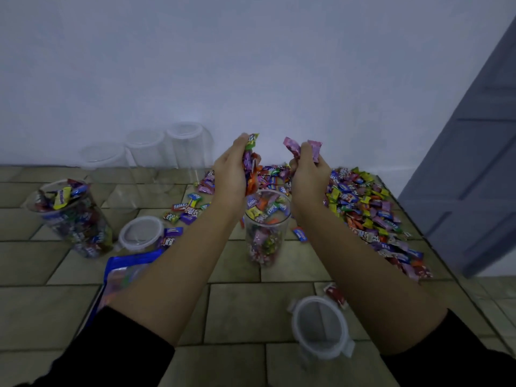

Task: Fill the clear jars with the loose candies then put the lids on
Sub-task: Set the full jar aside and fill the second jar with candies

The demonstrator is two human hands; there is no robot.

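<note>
1. Wrapped candies [249, 163] are held in the cupped left hand [230, 167], just above the clear jar [265, 241].
2. Purple candies [315, 150] are gripped in the curled right hand [307, 175].
3. The partly filled jar is stood on the tiled floor [251, 308] beside the loose candy heap [371, 210]; a lid [321, 329] is laid nearer the viewer.

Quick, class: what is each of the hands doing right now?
Left hand: grips a handful of candies.
Right hand: grips purple candies.

Bkgd: plain pale wall [251, 65]; grey panelled door [474, 163] at right; tan brick-pattern tabletop [42, 311]; dim light.
</note>
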